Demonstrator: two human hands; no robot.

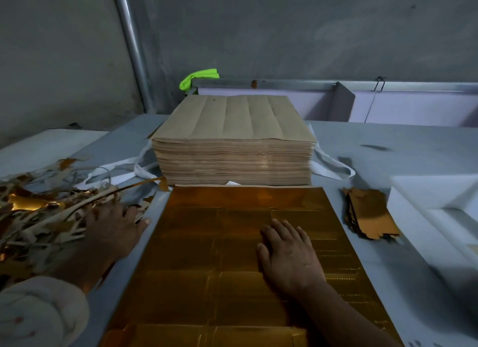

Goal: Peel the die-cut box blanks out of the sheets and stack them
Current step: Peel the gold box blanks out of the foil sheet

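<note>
A gold foil die-cut sheet [207,256] lies flat on the table in front of me, its cut lines showing several box blanks. My right hand [287,253] rests flat on the sheet's right half, fingers straight and spread. My left hand [113,230] lies on the heap of gold and brown offcut strips [38,217] just left of the sheet, fingers relaxed. A small stack of peeled gold blanks [370,212] sits to the right of the sheet. Behind the sheet stands a tall pile of sheets [232,145], brown side up.
White straps [333,165] trail from under the tall pile on both sides. A white foam block [437,207] stands at the right edge. A metal rail with lilac panels [388,101] and a green cloth [199,78] run along the back, before a grey wall.
</note>
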